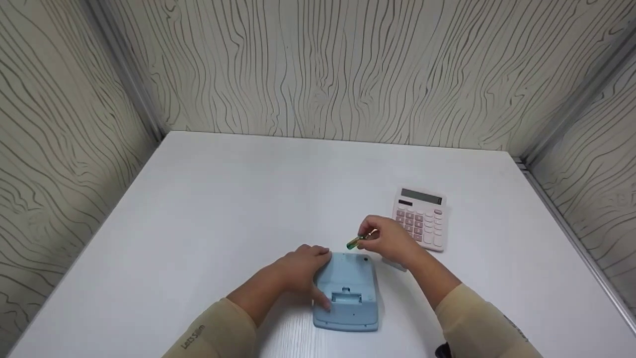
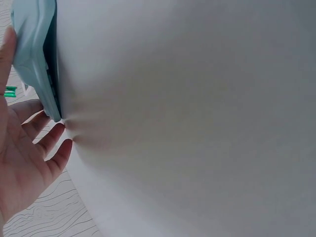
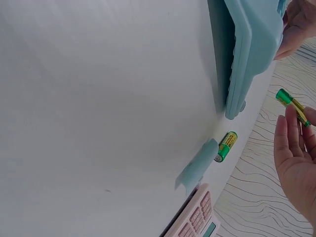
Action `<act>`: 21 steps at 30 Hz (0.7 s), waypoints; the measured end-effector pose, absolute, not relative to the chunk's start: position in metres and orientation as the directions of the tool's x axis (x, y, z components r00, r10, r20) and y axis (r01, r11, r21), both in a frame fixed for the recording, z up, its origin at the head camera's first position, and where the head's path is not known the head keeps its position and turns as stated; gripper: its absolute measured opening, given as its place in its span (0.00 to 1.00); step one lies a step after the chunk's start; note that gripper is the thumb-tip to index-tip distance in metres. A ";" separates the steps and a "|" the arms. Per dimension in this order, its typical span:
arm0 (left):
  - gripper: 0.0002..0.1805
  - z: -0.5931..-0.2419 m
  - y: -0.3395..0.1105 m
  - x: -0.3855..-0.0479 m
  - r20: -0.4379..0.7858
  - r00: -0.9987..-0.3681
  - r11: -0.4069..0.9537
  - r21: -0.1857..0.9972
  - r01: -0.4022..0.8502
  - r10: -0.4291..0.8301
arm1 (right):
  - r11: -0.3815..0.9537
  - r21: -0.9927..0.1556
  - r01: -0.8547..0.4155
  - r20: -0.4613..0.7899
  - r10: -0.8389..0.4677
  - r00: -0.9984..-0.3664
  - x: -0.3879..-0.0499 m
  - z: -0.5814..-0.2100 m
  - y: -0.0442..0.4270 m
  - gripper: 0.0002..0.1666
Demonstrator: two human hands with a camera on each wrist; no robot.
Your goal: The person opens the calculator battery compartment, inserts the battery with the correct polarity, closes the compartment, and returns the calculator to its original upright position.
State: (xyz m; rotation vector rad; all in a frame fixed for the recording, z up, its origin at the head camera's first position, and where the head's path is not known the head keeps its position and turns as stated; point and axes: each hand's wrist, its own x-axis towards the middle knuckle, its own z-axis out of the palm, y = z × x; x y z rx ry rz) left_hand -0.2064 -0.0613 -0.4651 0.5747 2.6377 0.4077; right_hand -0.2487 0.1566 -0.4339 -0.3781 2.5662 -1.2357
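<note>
A light blue calculator (image 1: 350,278) lies face down, its battery compartment (image 1: 347,298) uncovered. My left hand (image 1: 300,268) holds it by its left side, thumb on the back and fingers at the far corner; in the left wrist view some fingertips touch the table beside the calculator (image 2: 37,54). Above the far right corner, my right hand (image 1: 390,241) pinches a green and yellow battery (image 1: 353,243) between thumb and fingers, clear of the calculator. Another such battery (image 3: 226,146) lies on the table near a loose light blue cover (image 3: 197,165).
A pink calculator (image 1: 422,219) lies face up behind my right hand, which hides part of it. The white table (image 1: 223,199) meets wood-patterned panels (image 1: 298,69) at the back and sides. A small dark object (image 1: 442,350) shows by my right sleeve.
</note>
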 end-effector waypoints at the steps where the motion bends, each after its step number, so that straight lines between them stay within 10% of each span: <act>1: 0.60 -0.465 -0.061 -0.206 -0.325 -0.832 0.872 0.359 0.333 0.451 | 0.586 -0.802 -0.116 -0.123 -0.352 -0.928 -0.247 -0.433 0.159 0.08; 21: 0.60 -0.464 -0.061 -0.205 -0.335 -0.830 0.877 0.349 0.331 0.447 | 0.374 -0.926 -0.041 -0.148 -0.461 -0.875 -0.211 -0.437 0.187 0.15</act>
